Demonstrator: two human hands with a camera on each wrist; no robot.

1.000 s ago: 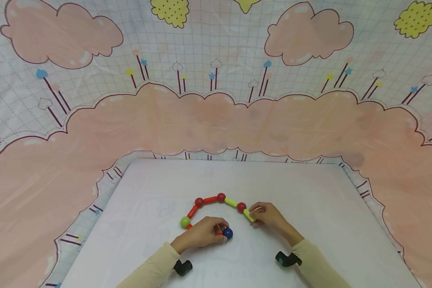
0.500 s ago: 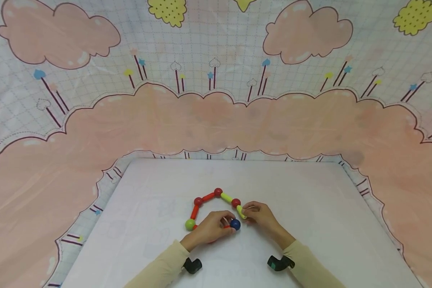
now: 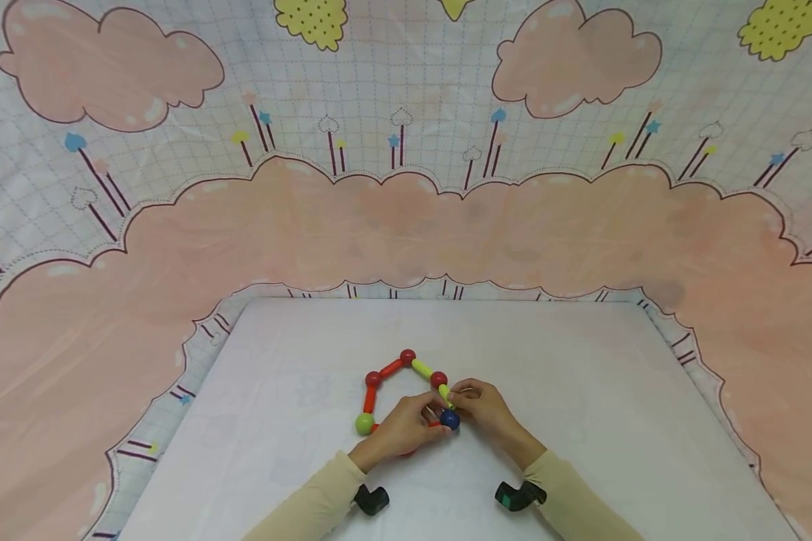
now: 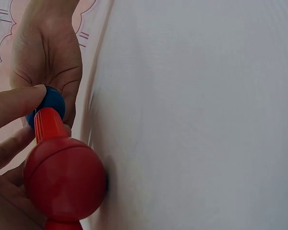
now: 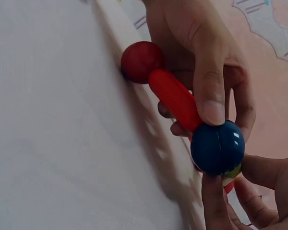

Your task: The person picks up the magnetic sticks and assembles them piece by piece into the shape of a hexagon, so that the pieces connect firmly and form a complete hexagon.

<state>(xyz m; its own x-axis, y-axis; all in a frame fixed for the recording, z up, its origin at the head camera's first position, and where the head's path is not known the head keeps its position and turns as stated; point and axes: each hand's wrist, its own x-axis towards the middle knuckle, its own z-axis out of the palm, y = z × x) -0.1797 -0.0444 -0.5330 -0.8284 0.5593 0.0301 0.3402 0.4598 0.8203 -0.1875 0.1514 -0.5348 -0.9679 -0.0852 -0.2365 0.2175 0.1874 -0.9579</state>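
Toy balls and rods form a ring on the white table, with red balls (image 3: 408, 358), red rods (image 3: 369, 400) and a green ball (image 3: 365, 424). My left hand (image 3: 404, 428) pinches a glossy blue ball (image 5: 217, 147) between thumb and fingers. A ribbed red rod (image 5: 175, 98) runs from that ball to a larger-looking red ball (image 4: 65, 179) beneath the left palm. My right hand (image 3: 492, 415) pinches a yellow-green rod (image 3: 444, 394) whose far end meets a red ball (image 3: 439, 380). The rod's near end is right at the blue ball, partly hidden by fingers.
The white tabletop (image 3: 298, 353) spreads around the ring, its back edge against a patterned cloth (image 3: 446, 233) with clouds and stars. Black devices (image 3: 372, 500) sit at both wrists, beside the beige sleeves (image 3: 311, 496).
My left hand has moved right and slightly away with the blue ball. My right hand has moved left with the yellow-green rod. The gap between them has closed, and the ring has narrowed.
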